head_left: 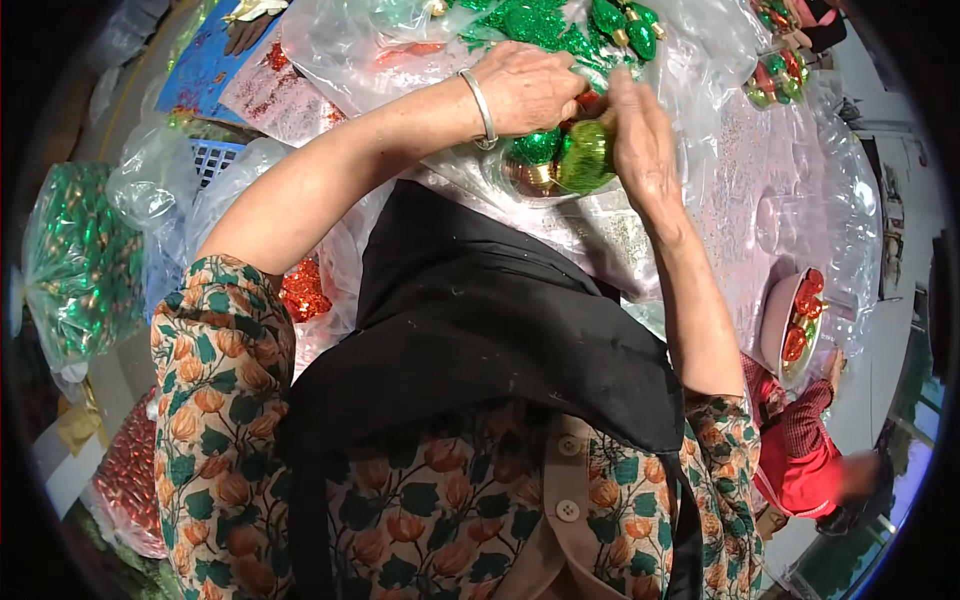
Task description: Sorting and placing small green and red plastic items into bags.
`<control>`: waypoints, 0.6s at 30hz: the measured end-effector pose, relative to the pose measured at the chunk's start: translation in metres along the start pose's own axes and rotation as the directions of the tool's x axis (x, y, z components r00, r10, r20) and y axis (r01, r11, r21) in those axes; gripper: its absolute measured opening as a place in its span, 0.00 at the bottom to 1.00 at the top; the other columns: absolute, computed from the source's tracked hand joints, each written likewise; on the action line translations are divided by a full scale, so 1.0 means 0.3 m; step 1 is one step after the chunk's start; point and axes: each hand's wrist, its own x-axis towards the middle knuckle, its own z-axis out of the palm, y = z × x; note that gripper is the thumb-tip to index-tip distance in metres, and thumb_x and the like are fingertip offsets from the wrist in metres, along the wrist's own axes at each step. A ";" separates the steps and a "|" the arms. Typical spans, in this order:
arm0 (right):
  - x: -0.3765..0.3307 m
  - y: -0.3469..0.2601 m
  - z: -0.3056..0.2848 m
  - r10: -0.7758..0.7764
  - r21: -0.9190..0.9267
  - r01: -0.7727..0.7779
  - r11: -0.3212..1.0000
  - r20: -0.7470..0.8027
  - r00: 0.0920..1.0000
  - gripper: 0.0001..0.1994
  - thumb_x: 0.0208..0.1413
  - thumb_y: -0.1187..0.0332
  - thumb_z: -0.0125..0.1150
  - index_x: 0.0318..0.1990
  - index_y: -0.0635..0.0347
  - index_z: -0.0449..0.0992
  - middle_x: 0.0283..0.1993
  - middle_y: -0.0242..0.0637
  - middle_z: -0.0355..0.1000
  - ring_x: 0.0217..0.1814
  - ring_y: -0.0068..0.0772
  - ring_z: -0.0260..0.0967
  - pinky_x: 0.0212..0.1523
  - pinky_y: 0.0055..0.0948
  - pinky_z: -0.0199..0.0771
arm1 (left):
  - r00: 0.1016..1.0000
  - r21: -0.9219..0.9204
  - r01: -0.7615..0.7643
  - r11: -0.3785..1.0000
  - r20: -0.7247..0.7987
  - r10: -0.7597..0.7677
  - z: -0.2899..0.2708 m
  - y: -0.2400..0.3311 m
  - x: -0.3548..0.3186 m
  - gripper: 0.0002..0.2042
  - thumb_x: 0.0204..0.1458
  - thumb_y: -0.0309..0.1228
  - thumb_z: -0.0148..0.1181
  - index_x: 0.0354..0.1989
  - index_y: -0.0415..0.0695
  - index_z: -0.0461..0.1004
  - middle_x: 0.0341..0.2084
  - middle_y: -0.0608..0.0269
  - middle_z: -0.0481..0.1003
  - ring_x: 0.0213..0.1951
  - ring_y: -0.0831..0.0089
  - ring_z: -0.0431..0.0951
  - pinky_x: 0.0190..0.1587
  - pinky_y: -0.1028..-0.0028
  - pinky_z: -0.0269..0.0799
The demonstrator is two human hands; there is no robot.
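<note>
The left hand [528, 88], with a metal bangle [482, 105] on its wrist, is curled with its fingers closed on a cluster of green glitter ornaments [570, 155] near the top centre of the head view. The right hand [640, 135] meets it from the right, fingers extended and pressed against the same cluster, so both hands contact the ornaments; how firmly the right fingers close cannot be told. The cluster lies on a clear plastic sheet [720, 190] that covers the work surface just beyond the black apron [480, 320]. Open room for moving is limited: more green ornaments [625, 25] lie just above the hands, and crumpled clear plastic bags [160, 190] crowd the left forearm. The clearest stretch of sheet is to the right of the right forearm, ending at a pale bowl [778, 320] filled with red ornaments [803, 315] near the right edge. A co-worker in a red garment [800, 450] sits below that bowl. On the far left, a transparent bag packed with green pieces [80, 260] stands well apart from the hands; a bag of red pieces [130, 475] lies at lower left, and red glitter pieces [303, 290] show beside the left elbow. A blue plastic basket [215, 160] is partly hidden under the bags.
</note>
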 end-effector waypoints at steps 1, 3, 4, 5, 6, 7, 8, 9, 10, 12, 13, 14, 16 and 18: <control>-0.014 0.003 0.009 0.004 -0.054 -0.003 0.999 0.014 1.000 0.24 0.57 0.50 0.49 0.37 0.70 0.69 0.27 0.46 0.71 0.32 0.33 0.66 0.37 0.32 0.65 | 1.000 0.027 0.007 1.000 0.003 -0.007 -0.003 -0.007 0.001 0.12 0.52 0.39 0.49 0.38 0.45 0.71 0.28 0.58 0.69 0.34 0.60 0.74 0.38 0.62 0.69; -0.032 0.029 -0.010 -0.150 -0.252 0.158 0.955 0.049 0.987 0.24 0.57 0.51 0.50 0.36 0.70 0.69 0.27 0.47 0.71 0.31 0.35 0.66 0.36 0.32 0.66 | 1.000 0.008 0.001 1.000 -0.015 -0.001 -0.003 -0.002 -0.013 0.12 0.52 0.40 0.50 0.39 0.45 0.71 0.29 0.58 0.69 0.34 0.60 0.74 0.38 0.62 0.69; -0.039 0.038 -0.025 -0.290 -0.432 0.311 0.847 0.114 0.950 0.23 0.57 0.52 0.51 0.36 0.70 0.69 0.27 0.48 0.71 0.31 0.37 0.66 0.36 0.33 0.67 | 0.999 -0.013 -0.004 1.000 -0.034 0.003 0.000 0.004 -0.023 0.13 0.52 0.40 0.50 0.40 0.46 0.71 0.30 0.58 0.69 0.34 0.60 0.74 0.38 0.62 0.69; -0.041 0.047 -0.033 -0.407 -0.581 0.445 0.681 0.204 0.890 0.22 0.57 0.53 0.51 0.36 0.70 0.68 0.27 0.49 0.70 0.30 0.38 0.67 0.35 0.33 0.67 | 0.999 -0.034 -0.009 0.999 -0.053 0.007 0.001 0.007 -0.031 0.13 0.52 0.40 0.50 0.40 0.46 0.71 0.30 0.58 0.69 0.34 0.60 0.74 0.38 0.62 0.69; -0.036 0.057 -0.034 -0.411 -0.576 0.452 0.681 0.211 0.887 0.22 0.57 0.53 0.51 0.36 0.70 0.68 0.27 0.49 0.70 0.30 0.38 0.67 0.35 0.33 0.67 | 0.999 -0.031 0.000 1.000 -0.052 -0.002 0.001 0.008 -0.037 0.13 0.52 0.40 0.50 0.40 0.46 0.71 0.30 0.58 0.69 0.34 0.60 0.74 0.38 0.62 0.69; -0.030 0.060 -0.031 -0.323 -0.461 0.366 0.808 0.173 0.930 0.21 0.56 0.54 0.52 0.36 0.70 0.68 0.27 0.50 0.70 0.30 0.41 0.67 0.33 0.35 0.68 | 0.999 -0.017 0.008 1.000 -0.050 -0.009 0.002 0.010 -0.042 0.13 0.52 0.40 0.50 0.41 0.46 0.71 0.31 0.58 0.69 0.36 0.60 0.73 0.38 0.63 0.69; -0.024 0.058 -0.036 -0.220 -0.341 0.254 0.905 0.135 0.966 0.20 0.56 0.55 0.53 0.35 0.70 0.68 0.27 0.51 0.69 0.30 0.44 0.68 0.32 0.36 0.68 | 0.998 -0.007 -0.003 1.000 -0.055 0.002 -0.002 0.010 -0.032 0.13 0.52 0.39 0.50 0.41 0.46 0.71 0.33 0.58 0.69 0.37 0.60 0.72 0.39 0.63 0.69; -0.022 0.056 -0.039 -0.112 -0.208 0.133 0.969 0.111 0.988 0.19 0.55 0.56 0.53 0.35 0.70 0.68 0.27 0.51 0.69 0.29 0.48 0.68 0.31 0.37 0.69 | 0.998 0.004 -0.013 1.000 -0.059 0.013 -0.010 0.012 -0.025 0.13 0.52 0.39 0.50 0.42 0.46 0.71 0.34 0.58 0.68 0.39 0.59 0.72 0.40 0.63 0.68; -0.025 0.057 -0.040 -0.112 -0.209 0.132 0.969 0.103 0.988 0.19 0.55 0.56 0.53 0.35 0.70 0.68 0.27 0.51 0.69 0.29 0.48 0.68 0.31 0.37 0.69 | 0.998 0.006 -0.021 1.000 -0.060 0.022 -0.016 0.016 -0.022 0.13 0.52 0.39 0.50 0.42 0.46 0.71 0.34 0.58 0.68 0.39 0.59 0.72 0.40 0.63 0.68; -0.043 0.068 -0.034 -0.188 -0.485 0.189 0.854 0.051 0.981 0.16 0.54 0.60 0.55 0.34 0.68 0.68 0.25 0.50 0.68 0.28 0.50 0.68 0.27 0.39 0.69 | 0.992 -0.004 -0.079 0.997 -0.098 0.079 -0.027 0.035 -0.033 0.13 0.52 0.38 0.50 0.42 0.44 0.70 0.35 0.57 0.68 0.40 0.59 0.70 0.41 0.64 0.67; -0.043 0.074 -0.037 -0.233 -0.610 0.205 0.766 0.034 0.972 0.14 0.53 0.61 0.56 0.34 0.67 0.69 0.24 0.49 0.67 0.27 0.51 0.68 0.26 0.40 0.68 | 0.987 -0.004 -0.108 0.994 -0.119 0.106 -0.039 0.046 -0.033 0.13 0.52 0.37 0.51 0.42 0.43 0.70 0.36 0.57 0.68 0.41 0.59 0.70 0.42 0.64 0.66; -0.046 0.075 -0.036 -0.235 -0.609 0.201 0.767 0.024 0.972 0.14 0.53 0.61 0.56 0.34 0.67 0.69 0.24 0.49 0.67 0.27 0.51 0.68 0.26 0.40 0.68 | 0.981 -0.006 -0.136 0.991 -0.139 0.134 -0.050 0.057 -0.036 0.13 0.52 0.36 0.51 0.42 0.42 0.70 0.36 0.57 0.68 0.41 0.59 0.69 0.43 0.64 0.66; -0.055 0.075 -0.029 -0.442 -0.733 0.370 0.571 0.106 0.891 0.11 0.51 0.65 0.58 0.36 0.64 0.71 0.23 0.46 0.69 0.26 0.46 0.69 0.26 0.39 0.68 | 0.966 -0.013 -0.195 0.981 -0.179 0.189 -0.063 0.076 -0.033 0.14 0.51 0.35 0.51 0.42 0.41 0.70 0.38 0.57 0.68 0.43 0.59 0.68 0.44 0.65 0.65; -0.056 0.091 -0.031 -0.525 -0.786 0.418 0.455 0.143 0.839 0.09 0.50 0.66 0.59 0.36 0.62 0.73 0.23 0.44 0.70 0.26 0.44 0.70 0.26 0.38 0.68 | 0.952 -0.017 -0.243 0.970 -0.199 0.235 -0.061 0.078 -0.026 0.14 0.51 0.35 0.51 0.43 0.40 0.69 0.38 0.56 0.68 0.43 0.59 0.67 0.45 0.65 0.64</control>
